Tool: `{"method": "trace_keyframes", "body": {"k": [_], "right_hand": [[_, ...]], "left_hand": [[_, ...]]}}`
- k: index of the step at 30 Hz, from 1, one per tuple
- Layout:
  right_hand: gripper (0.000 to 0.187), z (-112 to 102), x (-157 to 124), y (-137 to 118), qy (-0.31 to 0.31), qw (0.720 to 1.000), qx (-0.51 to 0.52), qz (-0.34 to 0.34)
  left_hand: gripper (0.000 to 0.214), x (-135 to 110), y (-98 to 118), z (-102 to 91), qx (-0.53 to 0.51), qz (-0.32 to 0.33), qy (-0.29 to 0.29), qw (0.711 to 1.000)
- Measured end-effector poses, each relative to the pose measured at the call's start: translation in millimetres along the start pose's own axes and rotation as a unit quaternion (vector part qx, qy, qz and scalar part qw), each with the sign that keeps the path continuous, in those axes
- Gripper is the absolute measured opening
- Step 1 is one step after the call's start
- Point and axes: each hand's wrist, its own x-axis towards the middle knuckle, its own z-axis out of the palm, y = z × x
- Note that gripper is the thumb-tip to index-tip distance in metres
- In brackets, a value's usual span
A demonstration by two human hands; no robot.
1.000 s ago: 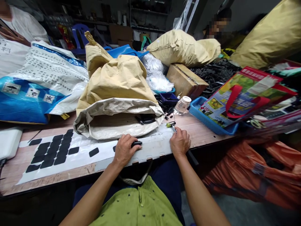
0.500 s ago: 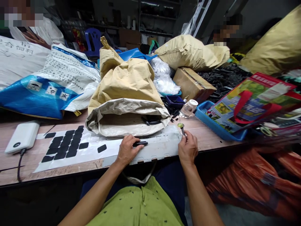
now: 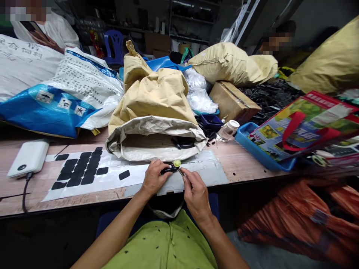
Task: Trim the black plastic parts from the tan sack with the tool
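Observation:
My left hand point(image 3: 153, 177) is closed on a small black plastic part point(image 3: 167, 170), held just above a grey-white sheet point(image 3: 202, 173) at the table's front edge. My right hand point(image 3: 196, 192) pinches a thin metal tool with a yellow-green tip point(image 3: 177, 164), and that tip touches the end of the black part. Left of the hands lies a white backing sheet point(image 3: 112, 179) with several black oval pads point(image 3: 80, 172). Right behind the hands, an open tan sack point(image 3: 157, 112) lies on its side with black parts showing in its mouth.
A white power bank point(image 3: 29, 158) with a cable sits at the left. A small clear jar point(image 3: 227, 130), a blue tray point(image 3: 254, 147) under a red-handled printed bag, a cardboard box point(image 3: 232, 101) and more sacks crowd the back. Two other people sit beyond the table.
My right hand has carried the green-tipped tool leftward from near the jar to the black part in my left hand. The camera view has shifted slightly.

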Motion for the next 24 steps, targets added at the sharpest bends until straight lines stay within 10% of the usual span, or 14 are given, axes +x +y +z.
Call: {"method": "trace_keyframes", "body": {"k": [24], "right_hand": [[0.039, -13, 3, 16, 0.047, 0.994, -0.092, 0.037]], "left_hand": [[0.013, 0, 1, 1.2, 0.009, 0.007, 0.012, 1.000]]}}
